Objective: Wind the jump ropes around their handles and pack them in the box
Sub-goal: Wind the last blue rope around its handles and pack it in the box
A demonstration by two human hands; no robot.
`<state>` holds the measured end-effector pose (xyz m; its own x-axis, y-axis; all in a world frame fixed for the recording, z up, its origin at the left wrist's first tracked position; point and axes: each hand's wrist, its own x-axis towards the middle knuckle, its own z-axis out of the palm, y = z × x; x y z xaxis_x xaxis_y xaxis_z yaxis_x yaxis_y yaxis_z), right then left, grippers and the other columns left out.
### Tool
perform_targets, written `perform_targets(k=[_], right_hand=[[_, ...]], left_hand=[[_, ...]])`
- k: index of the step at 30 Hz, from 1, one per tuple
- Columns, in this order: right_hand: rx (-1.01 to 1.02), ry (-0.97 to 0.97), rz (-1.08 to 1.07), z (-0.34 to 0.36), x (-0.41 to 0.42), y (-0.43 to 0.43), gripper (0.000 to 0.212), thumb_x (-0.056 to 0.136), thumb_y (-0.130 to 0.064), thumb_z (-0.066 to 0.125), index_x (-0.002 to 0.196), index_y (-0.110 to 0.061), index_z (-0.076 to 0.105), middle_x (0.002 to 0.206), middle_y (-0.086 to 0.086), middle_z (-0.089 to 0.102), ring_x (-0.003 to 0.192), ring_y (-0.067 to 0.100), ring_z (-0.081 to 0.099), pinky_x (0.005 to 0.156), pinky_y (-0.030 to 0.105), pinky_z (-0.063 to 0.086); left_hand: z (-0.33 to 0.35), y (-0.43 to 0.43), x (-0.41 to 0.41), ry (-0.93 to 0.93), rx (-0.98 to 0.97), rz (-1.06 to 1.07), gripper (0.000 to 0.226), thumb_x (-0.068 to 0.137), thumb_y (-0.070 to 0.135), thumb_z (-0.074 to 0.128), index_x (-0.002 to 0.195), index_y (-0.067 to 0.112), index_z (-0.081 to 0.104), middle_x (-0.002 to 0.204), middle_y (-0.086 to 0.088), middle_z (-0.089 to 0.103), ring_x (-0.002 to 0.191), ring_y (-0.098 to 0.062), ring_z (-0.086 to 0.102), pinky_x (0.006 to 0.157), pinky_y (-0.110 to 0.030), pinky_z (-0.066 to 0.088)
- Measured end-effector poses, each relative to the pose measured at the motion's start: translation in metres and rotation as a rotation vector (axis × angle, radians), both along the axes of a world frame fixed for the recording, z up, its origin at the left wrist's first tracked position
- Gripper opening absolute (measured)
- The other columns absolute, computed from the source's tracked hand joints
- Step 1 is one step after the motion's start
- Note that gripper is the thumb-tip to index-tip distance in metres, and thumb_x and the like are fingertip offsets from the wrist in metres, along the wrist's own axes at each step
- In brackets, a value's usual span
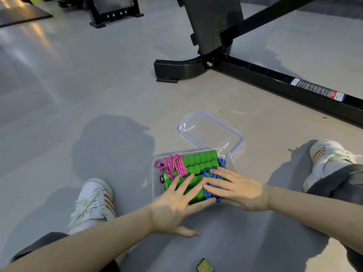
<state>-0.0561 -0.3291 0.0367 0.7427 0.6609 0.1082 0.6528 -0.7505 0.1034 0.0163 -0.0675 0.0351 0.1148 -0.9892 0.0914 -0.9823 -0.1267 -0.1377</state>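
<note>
Hidden beneath the left hand [172, 205] and right hand [235, 188]: the near wall of the clear box [155, 179] and much of the nearer green handles [200, 160]. Handle count unclear for that reason. Cut off at the bottom edge, a small black-and-yellow object [204, 267], hard to identify.

Pressing down flat with both hands, fingers straight and spread, gripping nothing. Right over the blue rope [208, 193], left on green foam beside the pink rope [173, 166], both ropes wound and lying inside the box.

Underneath, a smooth grey floor [78, 95]. Beyond, the black frame of a gym bench [255, 75].

Counted:
- two ropes
- one box
- one clear lid [211, 132], off, just behind the far right corner
- two white shoes, left shoe [94, 203] and right shoe [326, 154]
</note>
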Motion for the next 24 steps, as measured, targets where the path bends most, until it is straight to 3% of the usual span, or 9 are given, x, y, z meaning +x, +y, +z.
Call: perform_targets(k=[3,7,11,14,17,20,24], right_hand=[[0.039,0.091,-0.03,0.003,0.003,-0.001,0.054,0.102,-0.037,0.024,0.149,-0.01,0.018,0.153,0.008,0.025,0.143,0.025,0.015,0.117,0.037,0.015],[0.038,0.106,-0.078,0.01,0.008,-0.014,0.055,0.102,-0.04,0.02,0.151,-0.016,0.01,0.154,0.01,0.019,0.142,0.023,0.017,0.114,0.034,0.023],[0.068,0.116,-0.122,0.007,0.004,-0.017,0.053,0.103,-0.04,0.021,0.148,-0.014,0.022,0.153,0.011,0.026,0.141,0.023,0.023,0.11,0.034,0.032],[0.183,0.121,-0.196,0.001,-0.001,-0.01,0.05,0.103,-0.034,0.02,0.146,-0.009,0.027,0.151,0.016,0.028,0.14,0.027,0.024,0.113,0.033,0.028],[0.297,0.162,-0.235,-0.007,-0.006,-0.002,0.048,0.103,-0.029,0.019,0.149,-0.015,0.016,0.153,0.017,0.021,0.144,0.027,0.012,0.117,0.028,0.012],[0.358,0.201,-0.274,-0.01,-0.009,-0.001,0.05,0.103,-0.029,0.018,0.151,-0.022,0.007,0.155,0.015,0.017,0.145,0.022,0.005,0.117,0.023,0.007],[0.29,0.142,-0.254,-0.012,-0.007,-0.005,0.048,0.103,-0.03,0.017,0.15,-0.019,0.013,0.154,0.014,0.021,0.145,0.023,0.008,0.116,0.025,0.013]], left_hand=[[-0.003,-0.004,-0.001,0.017,-0.005,0.029,0.089,0.079,0.077,0.038,0.153,0.031,0.016,0.154,-0.02,0.018,0.13,-0.047,0.041,0.096,-0.06,0.043],[0.0,-0.004,0.001,0.01,-0.004,0.024,0.087,0.079,0.075,0.038,0.152,0.031,0.019,0.153,-0.018,0.021,0.128,-0.044,0.044,0.096,-0.055,0.045],[0.003,-0.008,0.004,-0.026,-0.006,0.016,0.085,0.078,0.074,0.035,0.151,0.032,0.022,0.152,-0.014,0.028,0.124,-0.041,0.05,0.095,-0.05,0.047],[0.005,-0.013,0.002,-0.007,0.022,0.072,0.085,0.075,0.074,0.034,0.149,0.033,0.027,0.151,-0.015,0.035,0.121,-0.042,0.052,0.093,-0.051,0.048],[0.006,-0.017,0.001,0.026,0.094,0.096,0.086,0.077,0.072,0.032,0.151,0.034,0.013,0.157,-0.015,0.02,0.129,-0.046,0.042,0.1,-0.055,0.039],[0.006,-0.016,0.006,0.045,0.122,0.073,0.089,0.079,0.072,0.04,0.151,0.037,0.001,0.158,-0.011,0.001,0.133,-0.047,0.035,0.104,-0.055,0.035],[0.006,-0.017,0.008,-0.035,0.072,0.057,0.087,0.074,0.072,0.04,0.15,0.035,0.019,0.155,-0.011,0.024,0.126,-0.042,0.048,0.095,-0.051,0.046]])
